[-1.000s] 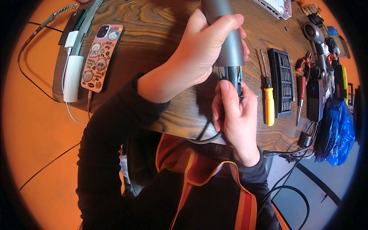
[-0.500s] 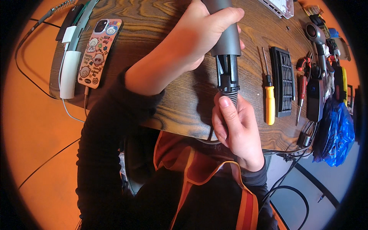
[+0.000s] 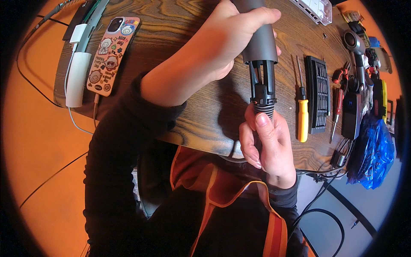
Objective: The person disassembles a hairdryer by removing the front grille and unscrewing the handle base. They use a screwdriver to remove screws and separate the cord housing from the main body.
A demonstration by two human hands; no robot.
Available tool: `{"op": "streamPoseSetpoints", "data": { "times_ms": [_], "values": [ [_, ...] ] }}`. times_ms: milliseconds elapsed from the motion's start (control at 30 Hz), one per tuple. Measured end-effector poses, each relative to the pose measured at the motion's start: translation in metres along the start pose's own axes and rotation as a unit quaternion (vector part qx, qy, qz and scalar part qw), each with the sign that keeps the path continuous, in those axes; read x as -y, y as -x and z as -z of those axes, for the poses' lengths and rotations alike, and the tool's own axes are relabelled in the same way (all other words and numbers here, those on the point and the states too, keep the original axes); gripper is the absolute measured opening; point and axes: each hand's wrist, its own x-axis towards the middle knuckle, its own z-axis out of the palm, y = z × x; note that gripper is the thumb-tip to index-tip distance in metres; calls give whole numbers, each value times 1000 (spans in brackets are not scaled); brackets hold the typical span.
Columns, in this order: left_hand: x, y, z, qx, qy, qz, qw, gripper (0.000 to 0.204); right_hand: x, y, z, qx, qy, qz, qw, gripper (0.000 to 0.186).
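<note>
My left hand [image 3: 220,43] is wrapped around a dark grey tube-shaped housing [image 3: 262,48] held above the table, its thumb lying across the top. A slotted black plastic inner frame [image 3: 263,83] sticks out of the tube's near end. Below that frame is a ribbed black cord sleeve [image 3: 264,110], pinched between the thumb and fingers of my right hand [image 3: 274,147]. The far end of the housing runs out of view at the top edge.
On the right lie a yellow-handled screwdriver [image 3: 303,118], a black bit case [image 3: 317,94], a red screwdriver [image 3: 338,105], and a grey hair dryer [image 3: 358,53]. A blue plastic bag [image 3: 373,156] hangs beside the table. A phone in a patterned case [image 3: 112,58] lies left; a white plastic housing [image 3: 314,9] sits far right.
Both hands and the grey housing have shifted slightly right in the picture. The inner frame appears turned a little, and the right hand's lower fingers have loosened while its thumb stays on the sleeve.
</note>
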Motion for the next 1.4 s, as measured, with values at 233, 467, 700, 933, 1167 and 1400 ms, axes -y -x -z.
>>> {"op": "streamPoseSetpoints", "data": {
  "times_ms": [233,467,700,933,1167,1400],
  "values": [
    [-5,4,-3,86,25,-38,995,30,0,2,3,25,-25,13,999,30],
    [-14,5,-5,140,128,56,980,38,-7,9,-1,158,-329,5,931,44],
    [-8,-1,2,217,139,69,964,32,1,5,-7,281,-569,-4,772,33],
    [-5,5,-1,148,72,12,986,37,-1,1,-8,329,-613,2,718,37],
    [-3,7,-7,96,-11,-118,988,46,-3,-1,-8,356,-649,2,672,40],
    [-2,10,-7,82,-8,-116,990,57,-3,-1,-10,346,-660,-5,667,41]
  ]
}}
